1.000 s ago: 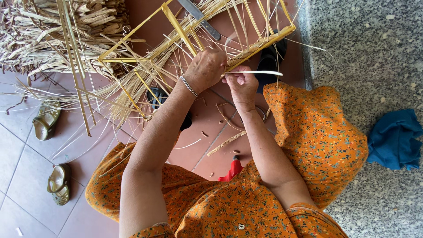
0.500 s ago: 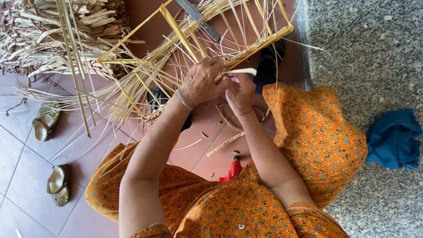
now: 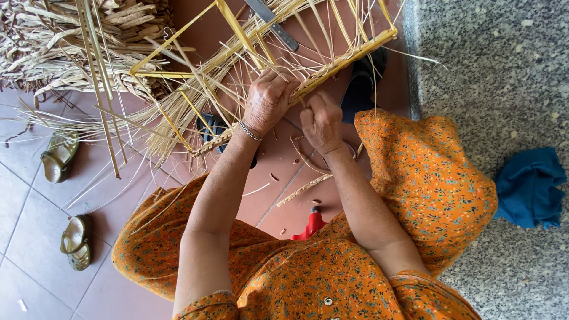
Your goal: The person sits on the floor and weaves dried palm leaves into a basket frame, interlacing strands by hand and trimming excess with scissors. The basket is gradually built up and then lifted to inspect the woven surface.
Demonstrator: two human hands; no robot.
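Two hands meet at the frame's (image 3: 349, 56) near rail: left hand (image 3: 268, 102) closed on strips (image 3: 195, 95), right hand (image 3: 321, 121) fisted, grip contents hidden. Weaving looks partly done; many loose strips remain on the floor (image 3: 118, 207).

Floor: reddish-brown tiles (image 3: 35, 237) at left w/ pale grout lines; speckled grey stone slab (image 3: 504, 77) along right edge. Scene lit by even daylight. Pair of olive sandals (image 3: 59, 157) seen near left edge, blue cloth (image 3: 530, 186) crumpled at right on slab.
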